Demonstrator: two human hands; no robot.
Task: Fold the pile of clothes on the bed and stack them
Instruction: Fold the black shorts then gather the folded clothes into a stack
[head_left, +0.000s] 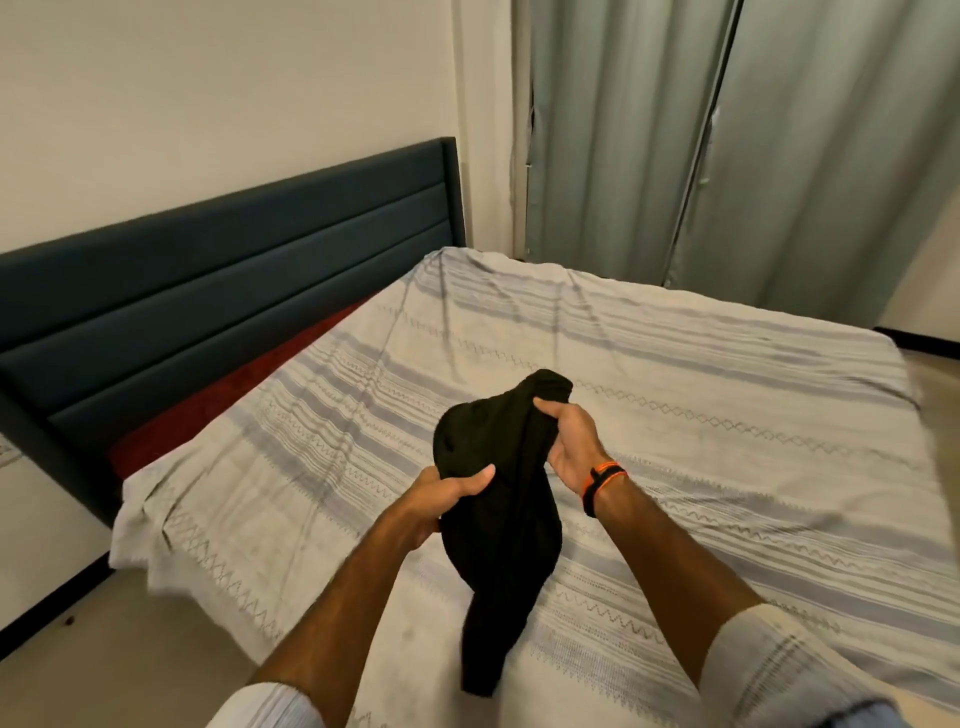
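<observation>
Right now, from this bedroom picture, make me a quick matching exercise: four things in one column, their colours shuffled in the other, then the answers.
Things:
1. garment
2. headboard
3. curtains
4. wristband

Colours:
A. pale grey-green
B. orange and black
C. black
D. dark blue

Pairs: 1-C, 2-D, 3-A, 4-B

Both hands raised ahead, left hand (447, 491) and right hand (569, 441) with fingers curled, gripping.
</observation>
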